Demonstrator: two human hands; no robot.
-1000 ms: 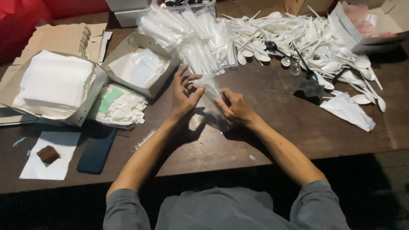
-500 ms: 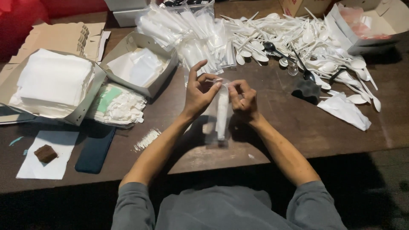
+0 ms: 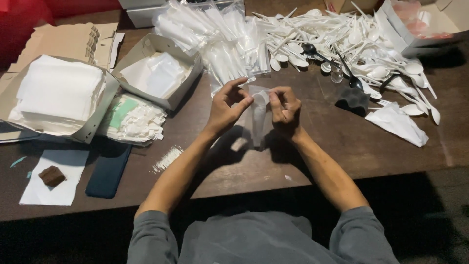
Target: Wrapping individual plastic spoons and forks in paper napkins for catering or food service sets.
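Two hands meet over the middle of the brown table (image 3: 342, 142), holding one clear plastic sleeve (image 3: 258, 117) upright between them. The left hand (image 3: 227, 105) pinches the sleeve's top left corner with thumb and forefinger, its other fingers curled loosely above; the right hand (image 3: 286, 108) is bunched tight, fingertips pressed on the top right edge. The sleeve hangs down, its lower end near the tabletop; whether it touches cannot be told. Bare wood lies open near the table's front edge, below and to the right of the hands. Just beyond the fingers sits a heap of filled clear packets (image 3: 220, 39), with loose white plastic spoons (image 3: 361, 44) spread far right. A white napkin (image 3: 398, 124) lies right; cardboard boxes of white paper (image 3: 58, 98) crowd the left.
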